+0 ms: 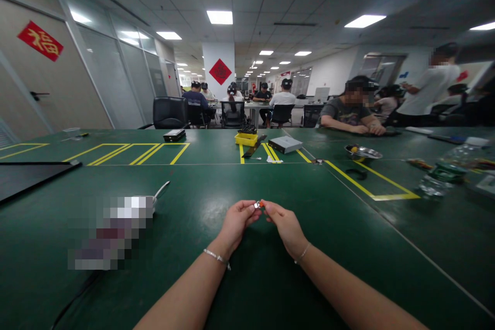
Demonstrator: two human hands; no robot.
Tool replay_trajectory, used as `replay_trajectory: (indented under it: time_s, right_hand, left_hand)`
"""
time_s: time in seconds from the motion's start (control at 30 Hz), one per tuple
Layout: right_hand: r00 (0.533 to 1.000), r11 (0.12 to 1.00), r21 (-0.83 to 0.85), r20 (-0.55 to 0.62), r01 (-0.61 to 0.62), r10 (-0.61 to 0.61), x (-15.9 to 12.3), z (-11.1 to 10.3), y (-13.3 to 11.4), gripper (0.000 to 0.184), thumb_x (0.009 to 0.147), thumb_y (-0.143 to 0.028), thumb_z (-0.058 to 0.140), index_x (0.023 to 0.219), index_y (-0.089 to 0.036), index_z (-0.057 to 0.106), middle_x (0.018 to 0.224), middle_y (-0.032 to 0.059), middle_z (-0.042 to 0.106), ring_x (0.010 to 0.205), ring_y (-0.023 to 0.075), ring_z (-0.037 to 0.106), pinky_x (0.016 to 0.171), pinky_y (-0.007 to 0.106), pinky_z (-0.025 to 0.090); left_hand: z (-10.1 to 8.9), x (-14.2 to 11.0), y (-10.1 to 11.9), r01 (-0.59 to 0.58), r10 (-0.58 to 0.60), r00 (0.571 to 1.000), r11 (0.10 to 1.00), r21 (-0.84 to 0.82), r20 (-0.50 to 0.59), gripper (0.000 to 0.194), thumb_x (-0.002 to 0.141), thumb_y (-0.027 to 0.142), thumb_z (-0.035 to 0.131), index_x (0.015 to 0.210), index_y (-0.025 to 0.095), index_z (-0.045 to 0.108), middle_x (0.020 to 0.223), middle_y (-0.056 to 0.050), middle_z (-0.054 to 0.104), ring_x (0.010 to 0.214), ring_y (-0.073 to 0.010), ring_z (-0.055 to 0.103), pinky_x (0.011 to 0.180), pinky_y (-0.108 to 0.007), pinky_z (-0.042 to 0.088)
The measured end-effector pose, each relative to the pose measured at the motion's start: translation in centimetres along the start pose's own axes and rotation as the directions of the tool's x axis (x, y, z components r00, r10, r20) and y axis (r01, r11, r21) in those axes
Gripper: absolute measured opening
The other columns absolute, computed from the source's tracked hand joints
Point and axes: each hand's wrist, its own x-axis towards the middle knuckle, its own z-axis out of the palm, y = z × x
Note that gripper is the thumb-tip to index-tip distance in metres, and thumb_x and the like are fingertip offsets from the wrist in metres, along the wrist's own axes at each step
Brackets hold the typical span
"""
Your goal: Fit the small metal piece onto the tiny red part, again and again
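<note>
Both of my hands meet over the middle of the green table [201, 278]. My left hand [236, 220] and my right hand [285, 224] pinch a tiny part [259, 204] between their fingertips; it shows a silver end on the left and an orange end on the right. Too small to name further. Each wrist wears a thin bracelet. The hands hover just above the table surface.
A blurred-out item [112, 232] with a cable lies left of my hands. Farther back sit a yellow bin [246, 138], a white box [285, 144], a black box [174, 135], a metal bowl [362, 152] and a plastic bottle [444, 172]. A seated person [350, 108] works at the far right.
</note>
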Motion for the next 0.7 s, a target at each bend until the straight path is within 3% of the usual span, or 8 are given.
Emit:
replay_trajectory:
  time_s: [0.3,0.5,0.7]
  right_hand:
    - [0.996,0.997,-0.071,0.086,0.022,-0.016,-0.1,0.14,0.1,0.036,0.069,-0.042,0.052,0.098,-0.022,0.061,0.111,0.0052,0.054,0.095,0.0203,0.051,0.072,0.033,0.045]
    - [0.977,0.962,-0.182,0.101,0.202,-0.186,0.47,-0.66,0.06,0.027,0.065,-0.03,0.058,0.091,-0.022,0.064,0.104,0.0039,0.058,0.1,0.0173,0.049,0.091,0.034,0.034]
    - [0.989,0.981,-0.144,0.09,0.13,-0.117,0.53,-0.56,0.33,0.032,0.064,-0.026,0.058,0.095,-0.019,0.061,0.094,0.005,0.062,0.088,0.0171,0.056,0.083,0.034,0.041]
  left_hand:
    - [-0.05,-0.07,0.16,0.023,-0.023,1.0,0.999,-0.044,0.001,0.012,0.069,0.011,0.058,0.08,0.01,0.057,0.079,-0.009,0.064,0.07,-0.0119,0.061,0.069,-0.022,0.049]
    - [-0.01,-0.21,0.18,0.032,-0.032,0.999,0.999,0.019,0.02,0.013,0.068,0.014,0.06,0.079,0.011,0.055,0.076,-0.007,0.064,0.066,-0.0104,0.061,0.062,-0.019,0.049]
    - [-0.13,-0.29,-0.19,0.068,-0.076,0.992,0.995,0.079,0.105,0.018,0.068,0.024,0.061,0.079,0.011,0.054,0.073,-0.008,0.064,0.064,-0.0104,0.06,0.06,-0.019,0.047]
